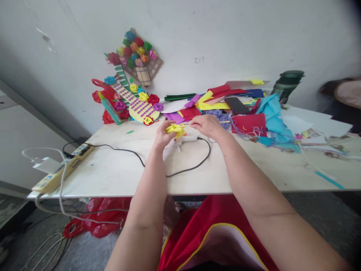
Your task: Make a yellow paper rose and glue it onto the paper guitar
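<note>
Over the pale, flat tabletop (109, 173), the left hand (163, 136) curls its fingers around a ruffled yellow paper flower (176, 130), seemingly to steady it, while the right hand (208, 125) pinches a thin, pale, wooden-looking stick (225, 121), apparently to guide its flower-side end.

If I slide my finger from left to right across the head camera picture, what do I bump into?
Yellow power strip → teal bottle → left hand holding yellow petals → right hand → dark flat slab → dark green bottle.

Head-worn view — forward, down over tabletop (194, 184)
</note>
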Demonstrator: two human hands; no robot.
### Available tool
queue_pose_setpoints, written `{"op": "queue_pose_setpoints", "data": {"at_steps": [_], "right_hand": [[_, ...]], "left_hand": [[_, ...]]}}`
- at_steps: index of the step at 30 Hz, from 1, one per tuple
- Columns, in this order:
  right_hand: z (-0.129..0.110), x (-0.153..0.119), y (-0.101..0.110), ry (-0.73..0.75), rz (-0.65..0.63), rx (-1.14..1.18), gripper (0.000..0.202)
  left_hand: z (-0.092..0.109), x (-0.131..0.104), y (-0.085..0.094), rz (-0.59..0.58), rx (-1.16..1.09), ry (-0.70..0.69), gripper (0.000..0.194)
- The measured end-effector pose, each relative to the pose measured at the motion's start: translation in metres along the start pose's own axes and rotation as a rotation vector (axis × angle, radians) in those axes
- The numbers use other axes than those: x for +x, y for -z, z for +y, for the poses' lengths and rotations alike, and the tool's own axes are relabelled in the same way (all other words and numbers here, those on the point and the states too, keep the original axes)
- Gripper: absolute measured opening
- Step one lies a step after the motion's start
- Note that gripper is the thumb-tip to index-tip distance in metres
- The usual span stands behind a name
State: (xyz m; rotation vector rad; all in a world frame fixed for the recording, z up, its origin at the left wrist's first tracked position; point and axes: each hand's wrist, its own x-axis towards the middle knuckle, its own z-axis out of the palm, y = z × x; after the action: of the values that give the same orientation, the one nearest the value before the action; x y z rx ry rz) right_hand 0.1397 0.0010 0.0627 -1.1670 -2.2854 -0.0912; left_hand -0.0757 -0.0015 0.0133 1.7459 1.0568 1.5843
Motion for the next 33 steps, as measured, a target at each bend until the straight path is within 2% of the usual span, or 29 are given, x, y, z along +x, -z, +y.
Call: {"op": "queue_pose_setpoints", "data": {"at_steps": [6,23,33], "right_hand": [[-0.001,0.000,0.000,-0.005,-0.002,-0.011,0.023],[-0.007,-0.001,0.009,-0.030,-0.029,-0.030,0.024],[-0.005,-0.001,0.006,-0.019,-0.017,-0.025,0.023]], "left_hand": [[0.000,0.000,-0.001,-0.002,0.017,0.002,0.042],[0.009,-0.001,-0.002,0.013,-0.139,0.177,0.042],[0.005,-0.001,-0.002,0.022,-0.154,0.169,0.040]]}}
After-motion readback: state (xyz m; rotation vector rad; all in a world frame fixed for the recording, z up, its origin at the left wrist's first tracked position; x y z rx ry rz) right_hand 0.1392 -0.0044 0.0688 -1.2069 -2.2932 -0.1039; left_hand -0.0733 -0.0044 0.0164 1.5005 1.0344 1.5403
